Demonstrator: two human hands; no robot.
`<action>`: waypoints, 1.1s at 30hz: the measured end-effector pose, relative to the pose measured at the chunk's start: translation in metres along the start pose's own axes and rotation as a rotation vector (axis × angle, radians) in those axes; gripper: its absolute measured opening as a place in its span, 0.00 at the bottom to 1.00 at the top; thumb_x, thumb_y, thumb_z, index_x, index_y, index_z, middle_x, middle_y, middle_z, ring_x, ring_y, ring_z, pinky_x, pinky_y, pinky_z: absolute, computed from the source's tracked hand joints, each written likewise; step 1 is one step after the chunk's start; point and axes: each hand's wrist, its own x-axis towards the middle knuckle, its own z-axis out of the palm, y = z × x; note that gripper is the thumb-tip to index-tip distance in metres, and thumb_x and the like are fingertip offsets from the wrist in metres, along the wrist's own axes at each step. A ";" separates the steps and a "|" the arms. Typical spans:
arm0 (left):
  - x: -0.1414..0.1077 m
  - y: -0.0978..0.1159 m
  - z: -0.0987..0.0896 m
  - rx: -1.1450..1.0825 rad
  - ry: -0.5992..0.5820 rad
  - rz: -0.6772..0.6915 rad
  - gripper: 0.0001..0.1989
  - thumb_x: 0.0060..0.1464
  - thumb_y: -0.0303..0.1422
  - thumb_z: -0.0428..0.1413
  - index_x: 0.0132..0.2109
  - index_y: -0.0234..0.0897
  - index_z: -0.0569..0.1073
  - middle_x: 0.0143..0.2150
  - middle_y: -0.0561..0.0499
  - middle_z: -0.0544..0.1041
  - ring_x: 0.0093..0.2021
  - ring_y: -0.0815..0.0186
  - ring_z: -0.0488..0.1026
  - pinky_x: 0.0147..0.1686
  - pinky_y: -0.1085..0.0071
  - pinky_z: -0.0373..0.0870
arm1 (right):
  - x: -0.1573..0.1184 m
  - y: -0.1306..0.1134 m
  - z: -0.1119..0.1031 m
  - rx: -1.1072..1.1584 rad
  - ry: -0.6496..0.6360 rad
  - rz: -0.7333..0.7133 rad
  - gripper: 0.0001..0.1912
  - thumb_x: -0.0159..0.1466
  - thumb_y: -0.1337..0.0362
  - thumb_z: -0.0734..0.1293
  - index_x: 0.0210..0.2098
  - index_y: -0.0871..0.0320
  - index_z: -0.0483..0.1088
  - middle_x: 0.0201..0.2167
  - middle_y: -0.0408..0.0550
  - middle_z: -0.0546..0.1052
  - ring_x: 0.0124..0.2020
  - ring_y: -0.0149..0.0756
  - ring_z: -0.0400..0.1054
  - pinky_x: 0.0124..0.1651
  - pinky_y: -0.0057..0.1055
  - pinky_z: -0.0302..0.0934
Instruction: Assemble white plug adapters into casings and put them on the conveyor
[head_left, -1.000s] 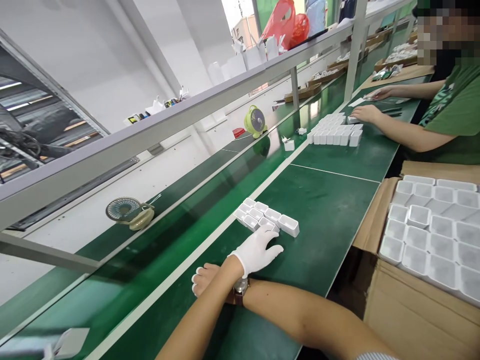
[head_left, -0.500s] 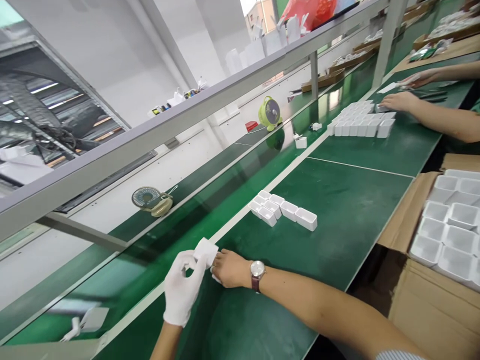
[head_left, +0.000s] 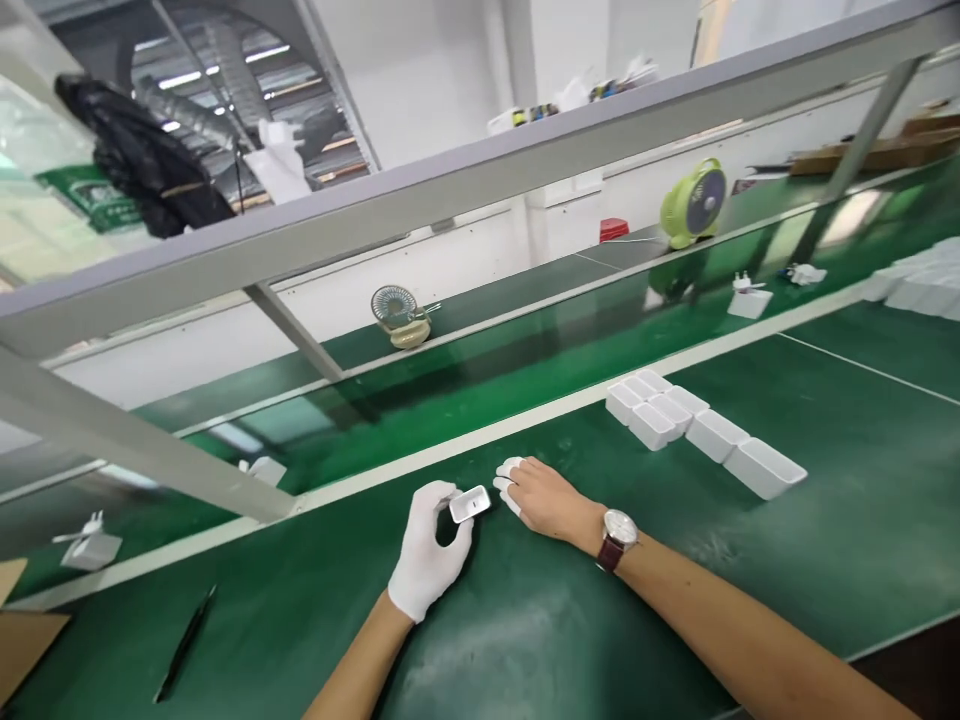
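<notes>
The person's left hand (head_left: 429, 560), in a white glove, is clamped on a small white box (head_left: 470, 504), its thumb below and fingers above near one end. The box is held tipped up just over the green table (head_left: 637, 620), with its hollow turned to the wearer's view, probably so the inside can be seen; a small dark slot shows there. Gripping it by the end leaves the opening uncovered. The right hand (head_left: 547, 500), with white covers on its fingertips and a watch (head_left: 619, 527) at the wrist, is just beside the box but seems apart from it; its fingers are curled, and whether they hold anything cannot be told. Both hands stay low, perhaps for steadiness. To the right, more white boxes (head_left: 654, 424) sit close together, hollows up, some bunched by the pale strip (head_left: 450, 447) and two stretching out in a line, an order that likely keeps each one easy to reach. A thin black tool (head_left: 184, 645) lies on the table to the left, away from the hands. Past the strip, a cream fan (head_left: 409, 334) and a green fan (head_left: 696, 207) stand on the far side, out of the working space.
</notes>
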 end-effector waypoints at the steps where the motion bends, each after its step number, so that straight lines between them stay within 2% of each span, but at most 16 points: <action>1: -0.002 0.001 0.001 -0.014 -0.017 -0.003 0.21 0.59 0.27 0.57 0.58 0.41 0.63 0.51 0.44 0.69 0.51 0.59 0.75 0.55 0.54 0.76 | -0.001 -0.002 0.000 -0.001 -0.014 -0.016 0.12 0.70 0.71 0.59 0.46 0.63 0.73 0.48 0.59 0.76 0.50 0.47 0.70 0.54 0.46 0.64; 3: -0.006 0.003 0.001 -0.025 -0.050 0.003 0.21 0.59 0.26 0.56 0.59 0.42 0.63 0.51 0.44 0.69 0.51 0.59 0.74 0.55 0.54 0.75 | -0.002 -0.004 0.002 0.003 -0.015 -0.059 0.13 0.69 0.72 0.60 0.49 0.63 0.73 0.50 0.59 0.76 0.52 0.47 0.70 0.57 0.47 0.64; 7: -0.012 0.006 0.000 -0.012 -0.075 0.047 0.24 0.60 0.25 0.55 0.61 0.43 0.62 0.52 0.43 0.70 0.54 0.57 0.72 0.57 0.52 0.73 | -0.004 -0.005 0.006 0.020 0.084 -0.144 0.17 0.68 0.74 0.60 0.54 0.63 0.71 0.52 0.60 0.76 0.54 0.49 0.69 0.57 0.49 0.66; 15: -0.016 0.003 0.002 0.004 -0.044 0.059 0.27 0.60 0.22 0.53 0.64 0.43 0.61 0.57 0.41 0.70 0.59 0.56 0.70 0.61 0.52 0.70 | -0.009 -0.004 0.011 0.024 0.064 -0.189 0.15 0.67 0.75 0.60 0.50 0.63 0.73 0.51 0.62 0.76 0.55 0.52 0.70 0.55 0.52 0.68; 19: -0.014 0.002 -0.004 0.029 0.001 0.041 0.24 0.62 0.20 0.48 0.62 0.43 0.64 0.60 0.42 0.69 0.62 0.58 0.67 0.63 0.51 0.68 | -0.009 -0.006 0.008 0.064 0.033 -0.242 0.13 0.66 0.75 0.61 0.46 0.61 0.74 0.50 0.61 0.76 0.55 0.51 0.69 0.57 0.52 0.67; 21: -0.013 0.004 -0.007 0.020 -0.011 0.037 0.21 0.63 0.21 0.47 0.59 0.43 0.68 0.60 0.42 0.69 0.63 0.58 0.66 0.63 0.51 0.68 | -0.008 -0.009 0.005 0.072 0.016 -0.260 0.15 0.67 0.74 0.62 0.51 0.62 0.73 0.51 0.60 0.76 0.57 0.50 0.68 0.59 0.50 0.67; 23: -0.012 0.009 -0.007 0.011 -0.036 0.007 0.15 0.61 0.24 0.53 0.53 0.42 0.71 0.60 0.42 0.69 0.64 0.56 0.65 0.63 0.52 0.68 | -0.007 -0.012 0.002 0.078 0.011 -0.272 0.17 0.68 0.73 0.62 0.54 0.62 0.72 0.53 0.60 0.76 0.58 0.49 0.68 0.60 0.49 0.66; 26: -0.010 0.013 -0.005 0.016 -0.042 -0.025 0.07 0.57 0.27 0.60 0.42 0.40 0.71 0.59 0.42 0.69 0.62 0.55 0.68 0.60 0.55 0.70 | -0.007 -0.013 0.002 0.087 0.041 -0.287 0.15 0.69 0.72 0.61 0.52 0.61 0.73 0.52 0.59 0.77 0.57 0.48 0.69 0.58 0.48 0.68; 29: -0.005 0.006 -0.007 0.065 0.037 -0.035 0.06 0.58 0.24 0.56 0.34 0.39 0.69 0.57 0.42 0.70 0.59 0.57 0.71 0.57 0.57 0.71 | -0.007 -0.014 0.002 0.101 0.082 -0.296 0.14 0.69 0.72 0.61 0.53 0.60 0.72 0.51 0.59 0.78 0.57 0.47 0.70 0.58 0.47 0.68; 33: 0.005 -0.012 -0.021 0.196 0.209 -0.061 0.08 0.55 0.24 0.57 0.32 0.39 0.66 0.56 0.41 0.71 0.60 0.53 0.69 0.56 0.54 0.70 | -0.007 -0.024 -0.003 0.217 0.047 -0.327 0.15 0.70 0.64 0.64 0.56 0.58 0.70 0.54 0.57 0.78 0.61 0.45 0.68 0.61 0.45 0.66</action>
